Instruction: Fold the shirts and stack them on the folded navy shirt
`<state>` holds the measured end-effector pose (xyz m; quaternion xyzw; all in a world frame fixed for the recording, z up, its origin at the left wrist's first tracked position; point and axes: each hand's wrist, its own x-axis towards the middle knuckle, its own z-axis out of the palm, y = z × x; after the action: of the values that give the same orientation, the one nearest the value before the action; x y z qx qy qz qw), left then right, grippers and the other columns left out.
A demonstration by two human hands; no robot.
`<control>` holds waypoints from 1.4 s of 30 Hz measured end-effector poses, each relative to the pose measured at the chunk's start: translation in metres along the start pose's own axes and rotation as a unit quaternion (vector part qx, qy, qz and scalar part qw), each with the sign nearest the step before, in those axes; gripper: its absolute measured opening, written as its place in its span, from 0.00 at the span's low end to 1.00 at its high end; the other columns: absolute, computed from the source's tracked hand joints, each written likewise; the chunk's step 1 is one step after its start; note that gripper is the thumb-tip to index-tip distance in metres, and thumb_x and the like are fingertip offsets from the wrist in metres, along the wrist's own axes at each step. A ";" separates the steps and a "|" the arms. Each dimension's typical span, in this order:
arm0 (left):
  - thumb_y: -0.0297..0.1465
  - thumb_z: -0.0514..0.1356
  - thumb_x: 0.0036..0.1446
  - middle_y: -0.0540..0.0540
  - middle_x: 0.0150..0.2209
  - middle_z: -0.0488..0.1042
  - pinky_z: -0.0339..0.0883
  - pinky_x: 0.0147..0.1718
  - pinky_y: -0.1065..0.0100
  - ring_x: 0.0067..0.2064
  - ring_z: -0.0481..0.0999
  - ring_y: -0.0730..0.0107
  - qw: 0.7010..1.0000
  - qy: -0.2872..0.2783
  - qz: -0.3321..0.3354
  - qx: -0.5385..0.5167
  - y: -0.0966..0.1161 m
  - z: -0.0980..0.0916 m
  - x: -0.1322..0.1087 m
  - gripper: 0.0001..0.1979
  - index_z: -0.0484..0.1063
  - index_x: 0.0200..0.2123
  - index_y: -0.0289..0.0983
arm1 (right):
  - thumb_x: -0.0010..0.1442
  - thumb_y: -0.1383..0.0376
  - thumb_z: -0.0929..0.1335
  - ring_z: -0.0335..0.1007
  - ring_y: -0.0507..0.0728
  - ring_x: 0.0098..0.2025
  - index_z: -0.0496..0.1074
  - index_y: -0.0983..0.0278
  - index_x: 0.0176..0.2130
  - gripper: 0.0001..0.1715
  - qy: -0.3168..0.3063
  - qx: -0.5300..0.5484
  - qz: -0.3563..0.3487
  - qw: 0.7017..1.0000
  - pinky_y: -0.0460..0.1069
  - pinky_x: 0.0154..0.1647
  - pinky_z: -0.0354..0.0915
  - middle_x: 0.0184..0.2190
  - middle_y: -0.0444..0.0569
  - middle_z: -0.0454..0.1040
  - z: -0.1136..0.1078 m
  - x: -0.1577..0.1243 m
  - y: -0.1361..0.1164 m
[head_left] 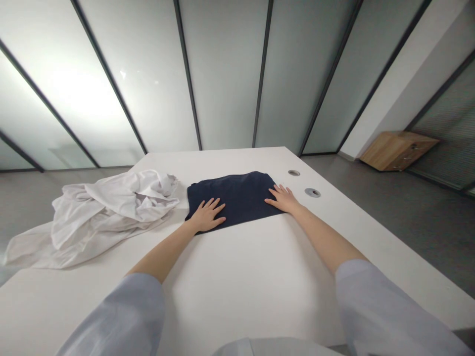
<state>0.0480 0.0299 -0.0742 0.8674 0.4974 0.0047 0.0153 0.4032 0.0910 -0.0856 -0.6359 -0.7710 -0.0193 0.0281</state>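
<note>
A dark navy piece of folded cloth lies flat on the white table, roughly rectangular, its far edge slightly uneven. What kind of garment it is cannot be made out. My left hand rests with spread fingers on its near left corner. On its right edge lies my right hand, also flat with fingers apart. Neither hand grips the cloth. Left of it, a crumpled heap of white cloth hangs partly over the table's left side.
Two round cable grommets, one nearer and one farther, sit in the tabletop on the right. Frosted glass panels stand behind the table. A wooden drawer cabinet is on the grey floor at the far right.
</note>
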 end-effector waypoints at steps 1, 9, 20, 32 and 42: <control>0.53 0.43 0.61 0.45 0.69 0.47 0.41 0.63 0.46 0.69 0.44 0.52 1.000 -0.009 -0.017 -0.008 0.005 0.000 0.001 0.33 0.54 0.66 0.46 | 0.63 0.45 0.59 0.40 0.69 0.68 0.58 0.65 0.64 0.40 0.010 -0.008 0.018 1.000 0.64 0.65 0.39 0.67 0.61 0.50 -0.003 0.005 -0.002; 0.52 0.41 0.61 0.40 0.68 0.48 0.42 0.60 0.38 0.67 0.46 0.41 0.972 0.043 -0.227 -0.034 0.046 0.009 0.031 0.35 0.56 0.65 0.42 | 0.65 0.52 0.59 0.45 0.67 0.67 0.57 0.61 0.65 0.33 0.023 0.062 -0.035 0.997 0.62 0.65 0.43 0.66 0.56 0.53 -0.017 0.003 -0.096; 0.52 0.46 0.60 0.32 0.52 0.71 0.57 0.52 0.49 0.54 0.67 0.43 0.993 0.063 -0.100 -0.006 0.080 -0.013 0.014 0.35 0.65 0.59 0.34 | 0.66 0.43 0.48 0.39 0.65 0.69 0.59 0.56 0.64 0.38 -0.081 0.164 0.022 0.983 0.64 0.66 0.36 0.68 0.48 0.49 -0.004 0.020 -0.088; 0.38 0.46 0.64 0.39 0.49 0.75 0.63 0.50 0.64 0.50 0.73 0.60 0.945 0.180 -0.194 -0.194 0.006 -0.032 0.046 0.21 0.72 0.50 0.35 | 0.65 0.57 0.59 0.63 0.63 0.56 0.69 0.64 0.55 0.24 0.091 0.128 0.090 0.984 0.56 0.56 0.58 0.55 0.56 0.69 -0.003 0.012 -0.062; 0.48 0.46 0.61 0.36 0.62 0.62 0.50 0.60 0.51 0.63 0.59 0.49 0.958 0.090 -0.263 -0.076 -0.036 0.007 0.061 0.29 0.66 0.57 0.37 | 0.62 0.49 0.60 0.60 0.69 0.54 0.71 0.71 0.51 0.32 0.041 0.087 0.207 0.974 0.61 0.52 0.56 0.52 0.65 0.66 -0.014 -0.010 -0.068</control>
<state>0.0483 0.1004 -0.0827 0.6982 0.7054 0.1163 0.0375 0.3388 0.0671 -0.0719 -0.7756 -0.6195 0.0281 0.1178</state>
